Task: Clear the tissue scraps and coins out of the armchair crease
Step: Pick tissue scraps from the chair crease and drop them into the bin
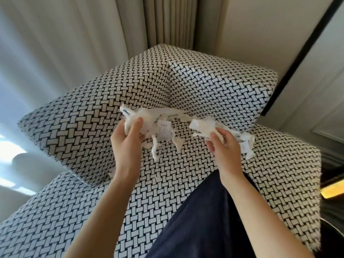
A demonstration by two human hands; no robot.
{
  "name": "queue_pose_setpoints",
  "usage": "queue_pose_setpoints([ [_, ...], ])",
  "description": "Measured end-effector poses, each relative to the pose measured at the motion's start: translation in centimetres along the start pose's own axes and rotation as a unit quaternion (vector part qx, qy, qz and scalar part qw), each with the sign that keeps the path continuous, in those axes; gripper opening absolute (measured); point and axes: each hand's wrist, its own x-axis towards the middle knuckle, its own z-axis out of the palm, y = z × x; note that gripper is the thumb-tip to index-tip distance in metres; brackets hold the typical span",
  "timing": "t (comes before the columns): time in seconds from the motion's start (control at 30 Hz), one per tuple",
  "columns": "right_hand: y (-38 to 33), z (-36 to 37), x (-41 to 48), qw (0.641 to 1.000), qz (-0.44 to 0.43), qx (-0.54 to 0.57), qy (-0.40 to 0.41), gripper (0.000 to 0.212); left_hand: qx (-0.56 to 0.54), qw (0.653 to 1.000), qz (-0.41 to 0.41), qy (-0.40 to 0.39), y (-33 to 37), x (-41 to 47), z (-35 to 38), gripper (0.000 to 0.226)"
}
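Head view looks down on an armchair [186,86] in black-and-white basket-weave fabric, its two padded walls meeting in a corner crease [168,84], with pale curtains [55,43] behind. A dark navy trouser leg [204,220] lies across the seat.

Both hands are raised just above the seat, near the foot of that crease. The left hand [128,140] has thumb and fingers curled round a fat clump of the tissue scraps [149,118], strands dangling below it. The right hand [223,148] pinches a second clump, more strips trailing off to the right. A thin bridge of tissue seems to join the two bundles. A small printed label [163,130] hangs between them (whether it belongs to the chair or the litter I cannot tell).

One tiny crumb [157,177] of tissue sits on the seat, well below the bundles. No coins show.

I judge the tissue nearly weightless, soft and quick to tear, so pulling the hands apart would likely shred it and shed more bits. Better to gather each bundle at its thick middle, tucking the loose tails into the palm, not tugging by the strands. The crumb wants a fingertip pinch.
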Motion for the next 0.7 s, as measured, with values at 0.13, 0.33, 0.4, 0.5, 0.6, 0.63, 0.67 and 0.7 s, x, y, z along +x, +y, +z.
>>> queue_pose_setpoints([
  [0.13, -1.7, -2.0, 0.5, 0.999, 0.008, 0.028, 0.022, 0.011, -0.019, 1.000, -0.006, -0.016, 1.2, 0.2, 2.3, 0.016],
  [0.33, -2.7, -6.9, 0.5, 0.996, 0.005, 0.033, 0.083, 0.017, -0.051, 0.996, -0.020, -0.065, 2.3, -0.5, 7.1, 0.016],
  [0.4, -3.0, -9.3, 0.2, 0.993, 0.014, 0.038, 0.110, 0.022, -0.067, 0.993, -0.040, -0.088, 2.4, -1.3, 9.3, 0.018],
  [0.5, -3.1, -13.3, -0.4, 0.985, 0.028, 0.061, 0.157, 0.016, -0.072, 0.985, -0.066, -0.140, 2.3, -2.9, 12.9, 0.017],
  [0.6, -2.8, -17.2, -0.9, 0.976, 0.044, 0.043, 0.210, 0.026, -0.081, 0.974, -0.103, -0.186, 1.6, -4.8, 16.3, 0.011],
  [0.63, -2.7, -18.7, -1.2, 0.972, 0.049, 0.033, 0.229, 0.028, -0.081, 0.970, -0.114, -0.201, 1.4, -5.5, 17.5, 0.014],
  [0.67, -2.5, -20.3, -1.5, 0.968, 0.050, 0.027, 0.246, 0.028, -0.075, 0.965, -0.123, -0.221, 1.0, -6.3, 18.8, 0.017],
  [0.7, -2.4, -21.3, -1.8, 0.965, 0.054, 0.021, 0.256, 0.025, -0.072, 0.961, -0.131, -0.234, 0.8, -6.9, 19.6, 0.018],
])
